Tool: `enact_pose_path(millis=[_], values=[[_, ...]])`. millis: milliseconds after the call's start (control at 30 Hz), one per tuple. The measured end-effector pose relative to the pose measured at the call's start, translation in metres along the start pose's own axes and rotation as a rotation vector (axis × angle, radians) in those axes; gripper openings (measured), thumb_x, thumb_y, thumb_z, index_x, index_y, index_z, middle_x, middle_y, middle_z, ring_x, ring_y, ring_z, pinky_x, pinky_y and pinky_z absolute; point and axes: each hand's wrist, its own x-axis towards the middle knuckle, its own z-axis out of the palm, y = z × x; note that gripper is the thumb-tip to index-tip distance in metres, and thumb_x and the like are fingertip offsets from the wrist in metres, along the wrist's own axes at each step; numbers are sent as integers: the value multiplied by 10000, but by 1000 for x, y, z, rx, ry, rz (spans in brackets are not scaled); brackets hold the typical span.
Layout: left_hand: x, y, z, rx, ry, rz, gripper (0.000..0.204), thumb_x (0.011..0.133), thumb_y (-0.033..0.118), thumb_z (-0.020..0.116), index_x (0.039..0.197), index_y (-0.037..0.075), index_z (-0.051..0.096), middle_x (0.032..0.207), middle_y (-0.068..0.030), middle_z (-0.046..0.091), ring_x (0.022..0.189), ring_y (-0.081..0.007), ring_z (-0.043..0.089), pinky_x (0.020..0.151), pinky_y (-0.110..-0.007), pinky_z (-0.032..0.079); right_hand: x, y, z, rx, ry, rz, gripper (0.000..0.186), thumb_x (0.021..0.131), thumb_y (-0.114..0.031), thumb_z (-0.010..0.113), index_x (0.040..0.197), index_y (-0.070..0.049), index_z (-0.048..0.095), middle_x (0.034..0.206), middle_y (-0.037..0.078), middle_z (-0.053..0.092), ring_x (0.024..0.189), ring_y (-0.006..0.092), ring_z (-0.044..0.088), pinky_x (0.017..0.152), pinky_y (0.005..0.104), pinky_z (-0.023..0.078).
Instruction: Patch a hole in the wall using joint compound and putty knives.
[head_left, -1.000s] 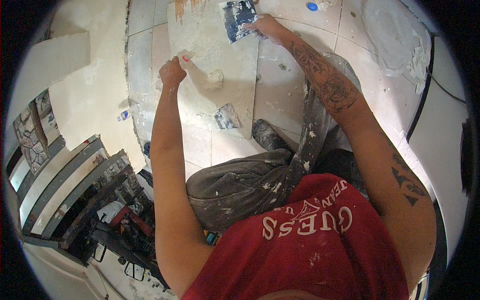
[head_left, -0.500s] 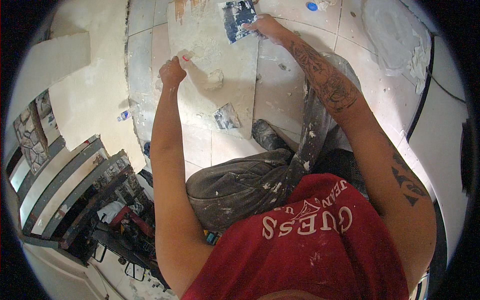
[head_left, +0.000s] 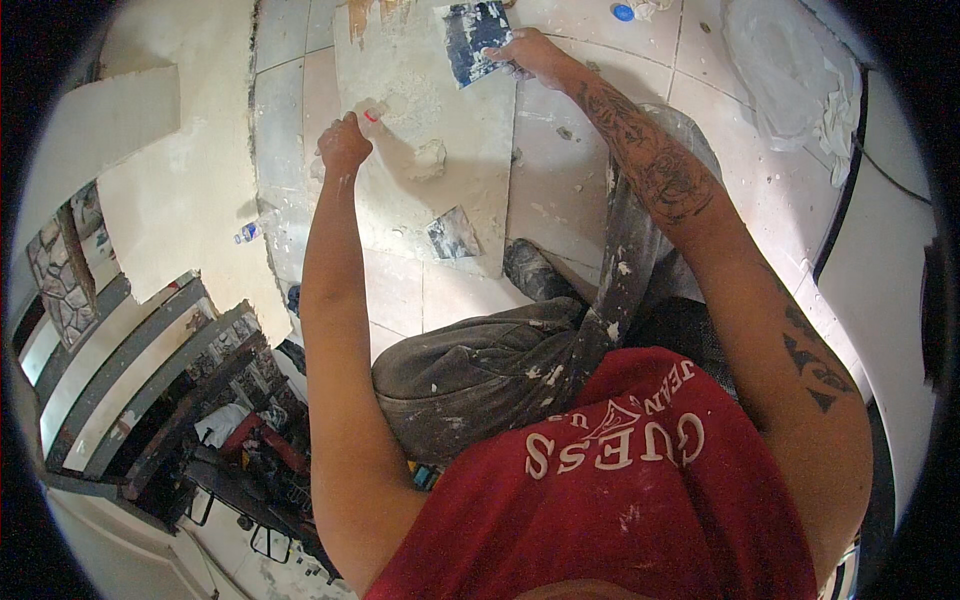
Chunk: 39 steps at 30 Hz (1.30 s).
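On board (head_left: 480, 190), putty lump (head_left: 428, 160), loose sheet (head_left: 454, 233), left hand (head_left: 344, 142) curled, grip unclear, right hand (head_left: 530, 55) pinching dark sheet (head_left: 473, 42)

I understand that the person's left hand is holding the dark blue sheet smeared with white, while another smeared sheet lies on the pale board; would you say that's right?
Not quite: it is the right hand that holds the dark blue sheet smeared with white, as the head view shows. Another smeared sheet does lie on the pale board.
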Motion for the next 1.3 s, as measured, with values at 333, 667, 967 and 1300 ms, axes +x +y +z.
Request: enact_pose_path(millis=[333,667,967,1300], values=[[0,1,0,26,2,-26,337,680,178,527,995,66,485,891,-157,560,816,-294,576,693,-382,461,0,0,1,-4,0,-17,158,712,-198,648,706,-71,554,587,-27,487,490,64,400,436,213,312],[-2,3,-4,18,26,-27,291,667,167,553,935,64,508,848,-152,571,810,-293,574,695,-376,458,-19,-12,-3,140,-150,-119,146,712,-182,649,719,-65,561,596,-26,500,494,60,407,442,212,319],[-2,2,-1,25,95,-11,255,659,147,549,896,57,523,811,-156,573,765,-288,580,667,-376,461,8,10,-2,-11,-7,-40,190,704,-199,661,707,-54,540,577,-20,483,473,66,395,429,220,307],[-3,0,0,5,143,34,229,654,135,549,866,51,535,786,-154,574,732,-288,586,641,-371,466,-15,-16,5,-9,30,41,174,712,-195,651,709,-60,540,583,-20,477,480,66,389,424,218,306]])
